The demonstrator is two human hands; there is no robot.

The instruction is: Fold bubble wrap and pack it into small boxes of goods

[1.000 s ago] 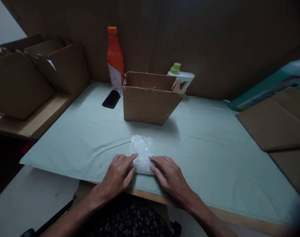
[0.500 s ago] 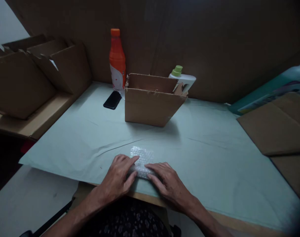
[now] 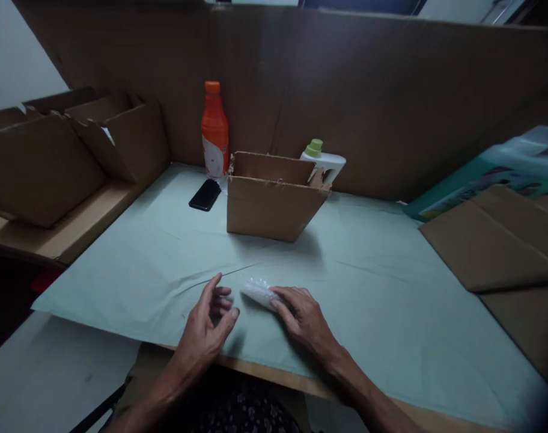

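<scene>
A small roll of clear bubble wrap lies at a slant near the front of the table, its right end in the grip of my right hand. Whether anything is inside the roll, I cannot make out. Left of it, my left hand is raised just over the cloth, thumb and fingers apart and nothing between them. Behind the roll stands an open cardboard box with a slanted right side.
A pale green cloth covers the table. Behind the box are an orange bottle, a black phone and a white bottle with green cap. Cardboard boxes stand left; folded cardboard and a teal jug are right.
The bubble wrap's flat flap is now rolled up, and the roll has turned to a slant. My left hand has let go and moved left. The view has tilted up.
</scene>
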